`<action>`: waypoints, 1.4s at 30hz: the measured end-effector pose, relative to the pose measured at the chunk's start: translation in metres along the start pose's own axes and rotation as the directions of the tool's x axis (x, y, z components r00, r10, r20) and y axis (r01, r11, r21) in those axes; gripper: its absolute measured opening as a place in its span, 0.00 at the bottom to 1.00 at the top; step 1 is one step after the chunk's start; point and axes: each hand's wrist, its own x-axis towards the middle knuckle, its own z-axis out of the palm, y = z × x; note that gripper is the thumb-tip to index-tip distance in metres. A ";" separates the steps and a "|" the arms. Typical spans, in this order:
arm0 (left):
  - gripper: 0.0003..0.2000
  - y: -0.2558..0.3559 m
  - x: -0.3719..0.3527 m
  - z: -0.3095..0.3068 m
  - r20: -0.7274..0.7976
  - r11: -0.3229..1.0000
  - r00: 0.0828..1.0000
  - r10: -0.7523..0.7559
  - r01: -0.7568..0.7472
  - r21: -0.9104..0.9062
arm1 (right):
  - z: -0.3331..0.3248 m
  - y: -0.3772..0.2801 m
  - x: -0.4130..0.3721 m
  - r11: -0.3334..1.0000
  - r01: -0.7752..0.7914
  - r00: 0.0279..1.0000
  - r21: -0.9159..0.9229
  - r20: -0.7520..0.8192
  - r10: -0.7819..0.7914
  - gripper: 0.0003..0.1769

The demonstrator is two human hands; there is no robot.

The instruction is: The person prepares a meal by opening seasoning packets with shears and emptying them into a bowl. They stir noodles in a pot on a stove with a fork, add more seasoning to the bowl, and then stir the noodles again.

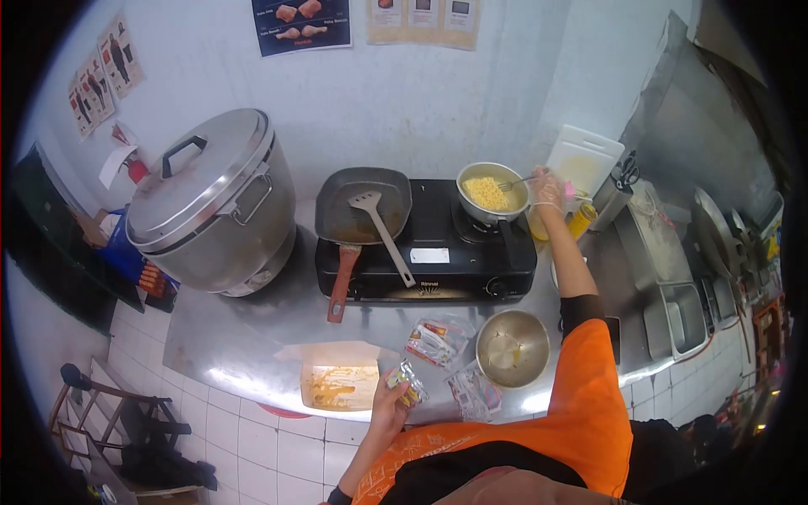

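My right hand [548,187], in a clear glove, is closed round the handle of a fork [515,182]. The fork's tip rests among yellow noodles [486,193] in a small pot [465,174] on the stove's right burner. Near the table's front edge, my left hand [390,406] holds a small shiny packet [407,384]. To its left lies an open paper food box [341,384] with orange-brown stains inside. Other plastic packets [439,340] lie to its right, beside a metal bowl [513,348] with a little liquid.
On the black stove [387,289], a square pan [341,185] bears a slotted spatula [388,236]. A large metal cooker [227,210] stands at left. Behind my right hand are a white cutting board [582,160], a yellow bottle [581,220] and scissors [627,169]. Metal trays [682,321] stand at right.
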 end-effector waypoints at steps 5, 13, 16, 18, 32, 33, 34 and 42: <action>0.24 0.005 -0.013 -0.007 -0.144 0.997 0.989 0.043 -0.034 0.062 | -0.022 -0.034 -0.015 0.908 -0.029 0.992 0.419 0.121 -0.024 0.23; 0.24 0.011 -0.002 0.005 -0.118 0.996 0.992 0.036 -0.026 0.089 | -0.033 -0.038 -0.040 0.912 0.247 0.928 0.329 0.189 -0.320 0.23; 0.23 0.003 0.008 0.005 -0.076 0.995 0.996 0.039 -0.032 0.092 | -0.016 -0.033 -0.038 0.932 0.260 0.918 0.252 0.233 -0.319 0.25; 0.23 0.000 0.008 0.001 -0.057 0.994 0.998 0.035 -0.029 0.109 | -0.003 -0.035 -0.046 0.937 0.333 0.912 0.108 0.215 -0.349 0.26; 0.13 0.004 0.004 0.001 -0.006 1.000 1.000 0.011 -0.011 -0.022 | -0.091 -0.047 -0.069 0.866 0.488 0.871 0.105 -0.130 -0.475 0.16; 0.11 0.006 0.005 0.002 0.053 0.997 0.997 0.054 -0.052 -0.052 | -0.101 -0.043 -0.079 0.840 0.540 0.793 0.059 -0.372 -0.483 0.14; 0.11 0.006 0.008 0.003 0.046 0.998 0.998 0.048 -0.046 -0.047 | -0.100 -0.039 -0.092 0.844 0.533 0.799 0.063 -0.365 -0.478 0.14; 0.11 0.007 0.021 0.005 0.129 0.995 0.991 0.046 -0.034 -0.093 | -0.058 -0.029 -0.217 0.267 -0.548 0.835 0.792 0.502 0.225 0.16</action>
